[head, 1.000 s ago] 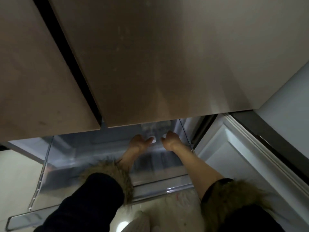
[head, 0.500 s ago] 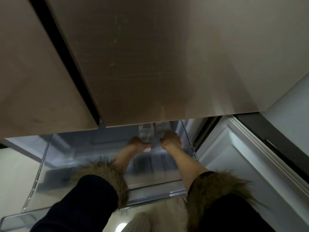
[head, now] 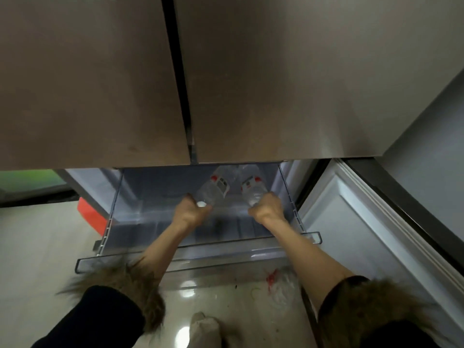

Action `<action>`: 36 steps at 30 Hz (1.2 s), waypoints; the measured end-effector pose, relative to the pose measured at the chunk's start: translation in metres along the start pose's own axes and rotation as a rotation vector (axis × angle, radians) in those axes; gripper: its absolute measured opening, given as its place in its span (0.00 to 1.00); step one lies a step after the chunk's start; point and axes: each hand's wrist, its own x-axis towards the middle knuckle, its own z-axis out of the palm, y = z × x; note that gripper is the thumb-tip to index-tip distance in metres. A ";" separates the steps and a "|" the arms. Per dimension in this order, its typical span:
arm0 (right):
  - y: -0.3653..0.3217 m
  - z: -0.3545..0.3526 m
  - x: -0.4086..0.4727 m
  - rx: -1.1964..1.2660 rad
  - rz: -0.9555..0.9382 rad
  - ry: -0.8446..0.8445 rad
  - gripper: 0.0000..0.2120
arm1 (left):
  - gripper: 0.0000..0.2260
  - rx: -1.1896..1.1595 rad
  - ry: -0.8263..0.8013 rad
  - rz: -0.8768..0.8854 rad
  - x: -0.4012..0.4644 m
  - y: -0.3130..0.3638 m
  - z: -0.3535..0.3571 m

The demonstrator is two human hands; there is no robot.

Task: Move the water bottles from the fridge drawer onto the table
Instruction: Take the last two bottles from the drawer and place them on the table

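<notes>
1. a person is reaching both arms into a clear plastic fridge drawer (head: 190, 257) pulled out below two closed fridge doors (head: 276, 84).
2. the left hand (head: 189, 213) is gripping the cap end of a water bottle (head: 213, 189).
3. the right hand (head: 267, 207) is gripping a second water bottle (head: 252, 187) just beside it.
4. both bottles are lying tilted inside the drawer's back right part.

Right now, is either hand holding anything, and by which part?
Yes. The left hand grips one water bottle at its capped neck end. The right hand grips a second water bottle at the same end. Both are inside the fridge drawer.
</notes>
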 end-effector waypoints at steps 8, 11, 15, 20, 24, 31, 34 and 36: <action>-0.025 -0.002 -0.048 0.078 -0.213 0.317 0.20 | 0.18 0.073 0.254 0.192 -0.044 0.009 -0.058; -0.035 -0.001 -0.063 0.088 -0.242 0.380 0.17 | 0.16 0.123 0.302 0.259 -0.056 0.005 -0.076; -0.054 0.007 -0.082 0.083 -0.305 0.415 0.13 | 0.14 0.143 0.360 0.358 -0.065 -0.009 -0.095; -0.073 0.022 -0.093 0.098 -0.332 0.394 0.15 | 0.16 0.190 0.370 0.459 -0.062 -0.022 -0.113; -0.081 0.030 -0.092 0.096 -0.337 0.368 0.17 | 0.14 0.172 0.342 0.461 -0.056 -0.026 -0.119; -0.060 0.032 -0.078 0.173 -0.451 0.276 0.20 | 0.19 0.192 0.195 0.505 -0.050 -0.030 -0.108; -0.047 0.041 -0.075 0.221 -0.483 0.159 0.23 | 0.21 0.173 0.055 0.502 -0.047 -0.044 -0.107; -0.040 0.046 -0.072 0.275 -0.480 0.053 0.27 | 0.24 0.131 -0.023 0.494 -0.048 -0.049 -0.111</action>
